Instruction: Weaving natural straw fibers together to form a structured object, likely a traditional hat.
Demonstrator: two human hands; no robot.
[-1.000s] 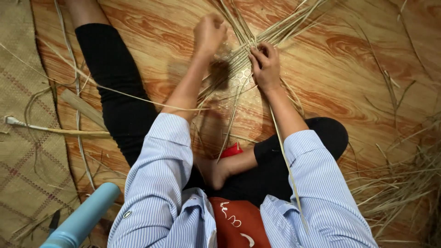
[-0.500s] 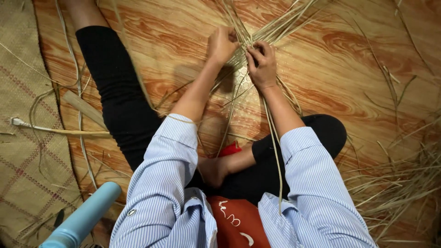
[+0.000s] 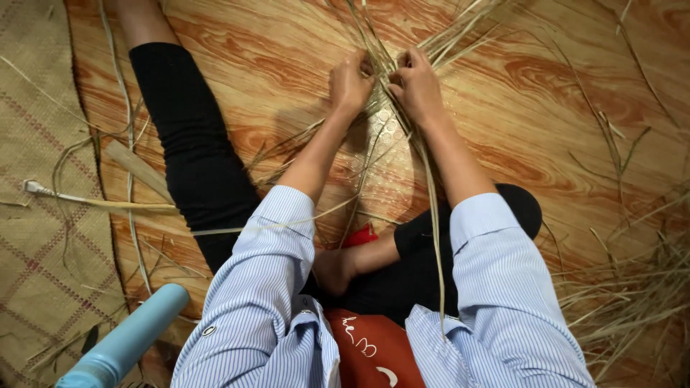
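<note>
My left hand and my right hand sit close together on a crossing bunch of dry straw strands laid on the wood-pattern floor. Both fists are closed, each pinching strands where they cross. Long strands fan out beyond the hands toward the top, and one long strand trails back over my right forearm toward my body. I sit on the floor in a striped blue shirt, with my left leg in black stretched out and my right leg folded under me.
A woven mat with a checked pattern lies at the left. A pale blue tube points in from the lower left. A loose heap of straw lies at the right. Stray strands and a white-tipped stick cross the mat's edge.
My left hand moved right and closed in beside my right hand on the strands. The camera has shifted slightly, and both fists now meet at the crossing point.
</note>
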